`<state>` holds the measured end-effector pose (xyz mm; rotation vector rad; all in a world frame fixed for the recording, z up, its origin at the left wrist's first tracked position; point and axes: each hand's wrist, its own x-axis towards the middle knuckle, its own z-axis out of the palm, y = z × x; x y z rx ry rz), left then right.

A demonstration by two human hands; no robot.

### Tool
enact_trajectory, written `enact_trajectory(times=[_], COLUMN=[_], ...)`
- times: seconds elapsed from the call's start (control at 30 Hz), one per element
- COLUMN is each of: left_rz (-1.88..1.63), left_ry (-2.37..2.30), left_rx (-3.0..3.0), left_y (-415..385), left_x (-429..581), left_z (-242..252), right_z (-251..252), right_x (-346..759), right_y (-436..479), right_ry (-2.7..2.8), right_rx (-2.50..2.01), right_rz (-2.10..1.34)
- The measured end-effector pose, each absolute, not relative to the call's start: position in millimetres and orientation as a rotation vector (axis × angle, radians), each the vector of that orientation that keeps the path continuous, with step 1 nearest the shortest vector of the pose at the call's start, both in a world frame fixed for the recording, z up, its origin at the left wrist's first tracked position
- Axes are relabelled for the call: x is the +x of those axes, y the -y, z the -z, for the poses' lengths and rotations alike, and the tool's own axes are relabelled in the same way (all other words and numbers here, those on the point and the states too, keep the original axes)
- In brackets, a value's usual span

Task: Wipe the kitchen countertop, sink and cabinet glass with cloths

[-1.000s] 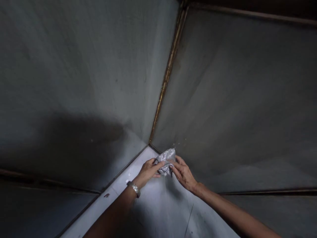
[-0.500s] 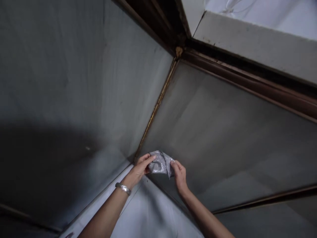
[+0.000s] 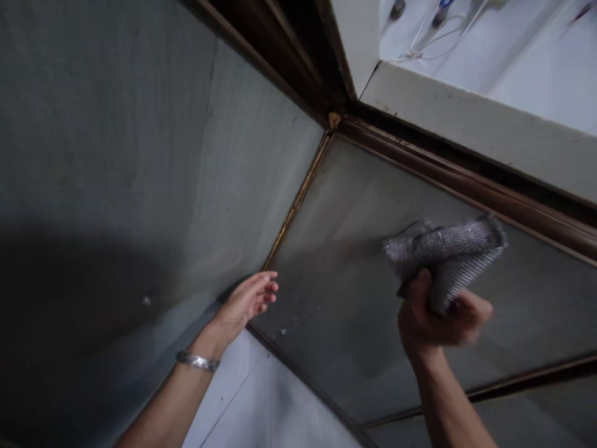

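A silvery mesh scrubbing cloth (image 3: 448, 255) is bunched in my right hand (image 3: 438, 320), which is closed round it and raised in front of the right grey metal panel (image 3: 364, 249). The cloth and hand are slightly smeared by motion. My left hand (image 3: 247, 302), with a metal bracelet (image 3: 198, 361) on the wrist, is open with fingers loosely spread. It holds nothing and hovers by the lower end of the brown seam (image 3: 298, 199) where the two panels meet.
The left grey metal panel (image 3: 116, 155) carries a dark shadow low down. A brown frame rail (image 3: 466, 180) runs along the top of the right panel. Above it are a white ledge (image 3: 466, 118) and white cables (image 3: 429, 37). A pale wall (image 3: 261, 398) lies below.
My left hand let go of the cloth and stayed near the corner. My right hand carried the cloth up and to the right. The view tilted upward, showing the top frame.
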<state>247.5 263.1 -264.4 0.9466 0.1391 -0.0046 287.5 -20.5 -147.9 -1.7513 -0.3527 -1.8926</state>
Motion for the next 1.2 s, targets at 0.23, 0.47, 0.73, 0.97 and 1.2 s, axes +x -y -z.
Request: enact_trajectory(times=[0.23, 0.47, 0.73, 0.97, 1.2], left_rz=[-0.069, -0.122, -0.143, -0.125, -0.179], left_ry=[-0.123, -0.096, -0.124, -0.122, -0.057], left_rx=[0.941, 1.067, 1.232, 1.301, 1.259], left_y=[-277.4, -279.3, -283.4, -286.7, -280.0], left_x=[238.0, 226.2, 208.2, 195.5, 208.0], left_z=[241.8, 225.1, 216.2, 208.5, 205.2], right_z=[148.4, 244.3, 456.3, 527.8, 337.8], right_x=[331.9, 327.3, 321.5, 311.5, 334.8], right_y=[0.0, -23.7, 2.2, 59.1, -11.0], right_ry=[0.991, 1.272, 1.815, 1.954, 1.789], right_rx=[-2.61, -2.823, -2.738, -2.585, -2.788], right_rz=[1.795, 1.31, 0.494, 0.534, 0.383])
